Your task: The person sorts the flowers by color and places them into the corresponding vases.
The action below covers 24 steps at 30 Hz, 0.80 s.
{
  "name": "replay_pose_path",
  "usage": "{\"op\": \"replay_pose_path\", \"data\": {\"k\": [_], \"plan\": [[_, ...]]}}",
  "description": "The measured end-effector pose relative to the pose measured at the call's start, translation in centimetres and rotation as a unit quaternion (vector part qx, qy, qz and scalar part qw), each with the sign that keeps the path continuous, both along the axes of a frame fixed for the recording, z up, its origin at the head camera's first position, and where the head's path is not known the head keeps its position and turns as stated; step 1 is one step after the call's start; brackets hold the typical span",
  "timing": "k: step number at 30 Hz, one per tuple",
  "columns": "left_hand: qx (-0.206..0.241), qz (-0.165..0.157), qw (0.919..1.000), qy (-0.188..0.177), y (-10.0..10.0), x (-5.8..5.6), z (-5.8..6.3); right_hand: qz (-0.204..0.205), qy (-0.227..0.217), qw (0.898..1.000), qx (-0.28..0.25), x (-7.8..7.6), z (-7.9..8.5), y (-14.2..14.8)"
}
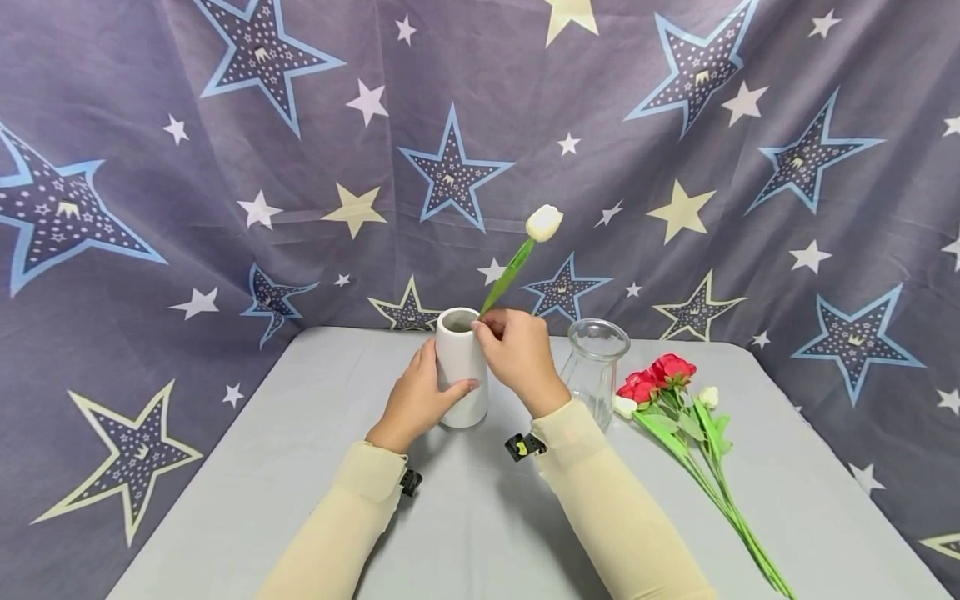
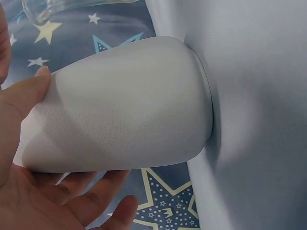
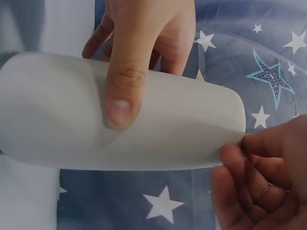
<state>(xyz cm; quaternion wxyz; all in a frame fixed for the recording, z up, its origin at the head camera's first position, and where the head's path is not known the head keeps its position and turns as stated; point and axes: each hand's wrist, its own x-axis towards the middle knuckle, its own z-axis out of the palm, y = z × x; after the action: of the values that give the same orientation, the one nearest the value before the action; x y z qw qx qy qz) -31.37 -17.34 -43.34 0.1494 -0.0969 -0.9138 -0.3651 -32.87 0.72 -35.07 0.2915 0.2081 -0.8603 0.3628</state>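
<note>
A white cylindrical vase point(image 1: 461, 379) stands upright on the table. My left hand point(image 1: 420, 402) grips its side, the thumb across the front and the fingers around the left; the left wrist view shows the vase point(image 2: 129, 105) between thumb and fingers. At the vase's rim, my right hand point(image 1: 522, 354) pinches the stem of a white tulip point(image 1: 543, 223). Its bloom and green leaf point(image 1: 510, 273) lean up to the right above the hand. The lower stem is hidden behind the fingers. In the right wrist view, the right fingertips point(image 3: 232, 158) are right at the vase's mouth.
A clear glass vase point(image 1: 597, 342) stands just right of my right hand, partly behind the forearm. Farther right lie red flowers point(image 1: 670, 367) and white tulips point(image 1: 707, 397) with long green stems point(image 1: 723, 500). A starry curtain point(image 1: 450, 67) hangs behind the grey-covered table point(image 1: 247, 492).
</note>
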Motion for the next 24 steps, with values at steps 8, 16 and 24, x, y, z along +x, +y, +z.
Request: {"op": "replay_pose_path", "data": {"k": [8,16,24], "plan": [[0.002,-0.002,1.0000,-0.008,-0.05,-0.01,0.10,-0.009,0.047,0.997,0.059,0.28,0.49,-0.15],[0.001,-0.005,0.9999,-0.013,-0.07,-0.22,-0.19,-0.026,0.071,0.993,0.094,0.42,0.67,-0.22],[0.000,-0.003,1.0000,-0.006,-0.12,-0.33,-0.29,-0.039,0.075,0.991,0.099,0.49,0.74,-0.30]]}}
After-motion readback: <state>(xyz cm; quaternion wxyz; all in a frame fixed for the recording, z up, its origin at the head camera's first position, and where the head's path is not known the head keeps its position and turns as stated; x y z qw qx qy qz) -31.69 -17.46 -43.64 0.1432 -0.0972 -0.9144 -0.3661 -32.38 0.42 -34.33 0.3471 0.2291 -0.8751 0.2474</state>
